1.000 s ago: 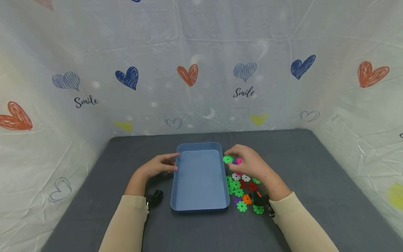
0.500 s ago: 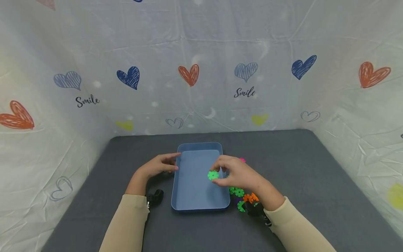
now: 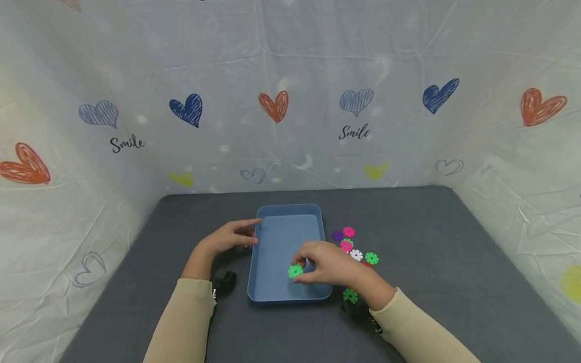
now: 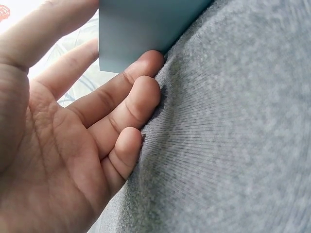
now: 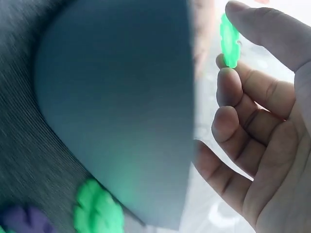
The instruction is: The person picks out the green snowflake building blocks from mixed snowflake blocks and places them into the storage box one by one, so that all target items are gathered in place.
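Right hand point(image 3: 324, 263): fingers pinch a green notched disc point(image 3: 295, 271) above the blue tray point(image 3: 282, 233). Left hand point(image 3: 228, 238): fingers loosely extended, touching the tray's left rim. Other coloured discs point(image 3: 356, 255) lie on the worktop point(image 3: 417, 237), right of the tray.

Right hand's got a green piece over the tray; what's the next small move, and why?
I'd probably lower the green piece and let it go in the blue tray: the right hand pinches it above the tray floor, and the left hand is at the tray's left edge.
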Demonstrator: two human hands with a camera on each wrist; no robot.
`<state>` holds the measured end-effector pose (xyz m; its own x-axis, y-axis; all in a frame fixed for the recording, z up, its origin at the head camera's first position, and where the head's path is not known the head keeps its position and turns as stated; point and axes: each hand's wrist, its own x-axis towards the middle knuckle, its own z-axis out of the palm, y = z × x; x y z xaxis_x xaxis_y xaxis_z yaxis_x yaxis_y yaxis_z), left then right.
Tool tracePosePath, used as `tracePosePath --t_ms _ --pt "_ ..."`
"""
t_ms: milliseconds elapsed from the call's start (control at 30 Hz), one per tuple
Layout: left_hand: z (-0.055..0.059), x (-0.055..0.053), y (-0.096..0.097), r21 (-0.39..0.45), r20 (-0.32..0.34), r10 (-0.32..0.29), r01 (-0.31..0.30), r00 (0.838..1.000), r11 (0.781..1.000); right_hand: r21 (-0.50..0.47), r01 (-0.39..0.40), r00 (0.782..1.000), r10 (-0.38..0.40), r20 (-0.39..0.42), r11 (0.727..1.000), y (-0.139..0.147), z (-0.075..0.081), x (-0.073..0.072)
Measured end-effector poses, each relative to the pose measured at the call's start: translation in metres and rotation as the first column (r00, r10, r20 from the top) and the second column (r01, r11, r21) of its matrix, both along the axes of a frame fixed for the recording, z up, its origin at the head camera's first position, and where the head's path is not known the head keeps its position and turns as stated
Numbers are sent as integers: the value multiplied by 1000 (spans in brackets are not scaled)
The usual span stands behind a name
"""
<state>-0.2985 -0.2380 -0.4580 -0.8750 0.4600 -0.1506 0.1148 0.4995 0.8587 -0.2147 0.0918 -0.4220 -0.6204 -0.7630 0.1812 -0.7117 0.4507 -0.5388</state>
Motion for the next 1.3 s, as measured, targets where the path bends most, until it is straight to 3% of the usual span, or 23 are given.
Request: tracePosePath --t_ms 367,800,1100,1300 --pt "1 0 1 -12 1 6 -6 1000 1000 66 17 994 -10 -105 998 -27 -21 14" --pt "4 1 1 -7 17 16 -16 1000 1000 113 34 999 -39 36 993 -33 -33 13" --pt "5 -1 0 -13 8 13 -13 1000 1000 106 41 995 -50 85 994 -30 -31 10" --pt "2 0 1 -27 -6 11 -12 1000 1000 9 96 993 -97 72 995 -12 -10 2"
